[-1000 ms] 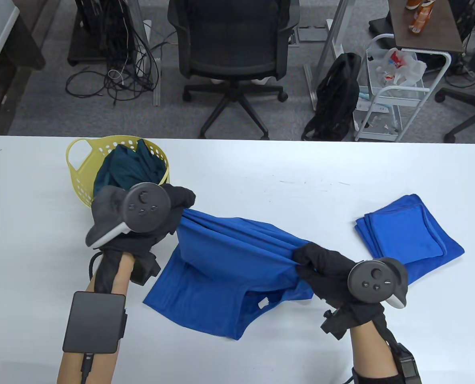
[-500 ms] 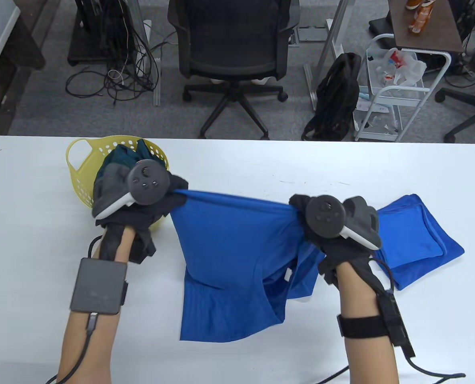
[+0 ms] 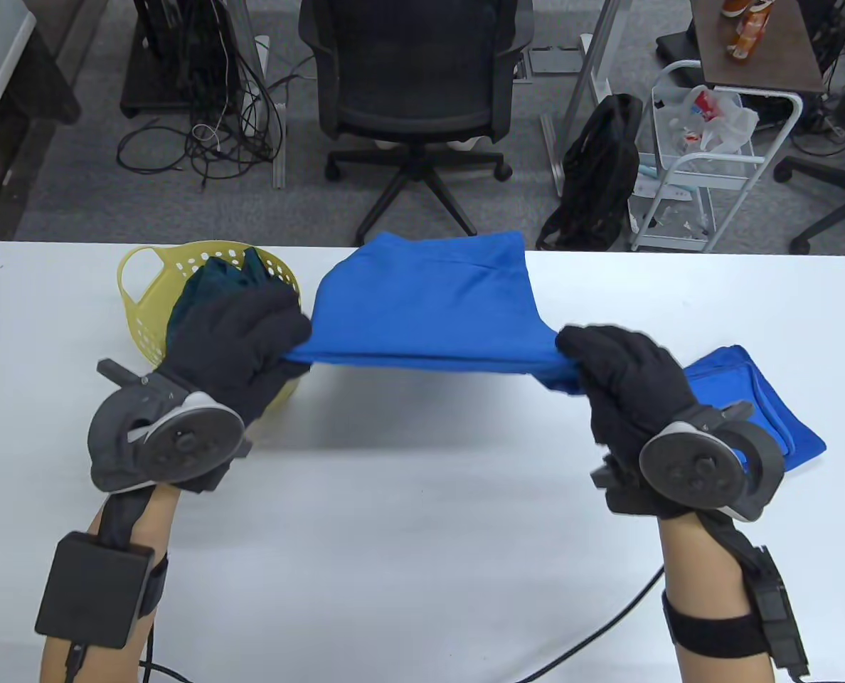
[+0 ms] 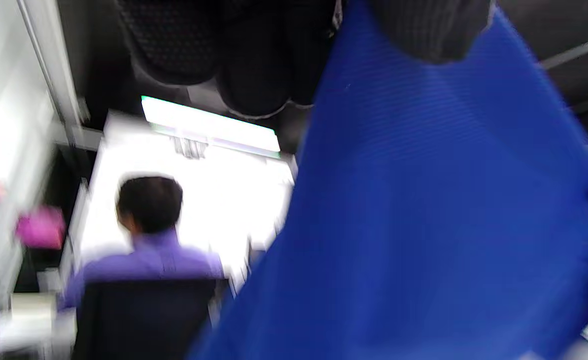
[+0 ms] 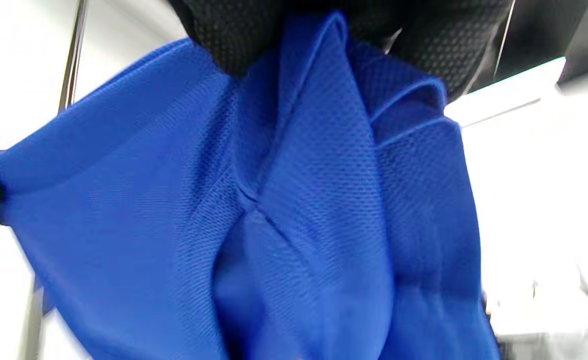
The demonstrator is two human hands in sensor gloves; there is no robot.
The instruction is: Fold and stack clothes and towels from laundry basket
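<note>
At the far left of the white table (image 3: 408, 541) the left forearm comes up from the near edge with a dark box (image 3: 94, 589) strapped to it. Beyond it the tracker (image 3: 170, 445) sits on the back of the left hand (image 3: 234, 348), which is raised above the table, knuckles up and fingers curled toward the middle. It pinches the left corner of the blue shirt (image 3: 429, 306). Just behind this grip stands the yellow basket (image 3: 153, 274), with dark green cloth (image 3: 213, 281) piled inside it; the hand hides the basket's near side.

From the left grip the shirt's edge runs taut and nearly level across to the right grip. The rest of the cloth billows up and away from both hands, off the table, over the far edge. In the left wrist view, which is blurred, the gloved fingers (image 4: 254, 55) hang from the top edge and the shirt streams away from them.

The right hand (image 3: 629, 380) mirrors the left, raised, fingers curled, clamped on the shirt's bunched right corner. The right wrist view shows the cloth gathered in folds between the glove's fingers (image 5: 234, 35). Just beyond and below this grip, a folded blue towel (image 3: 764, 405) lies on the table, partly hidden by the hand and its tracker.
</note>
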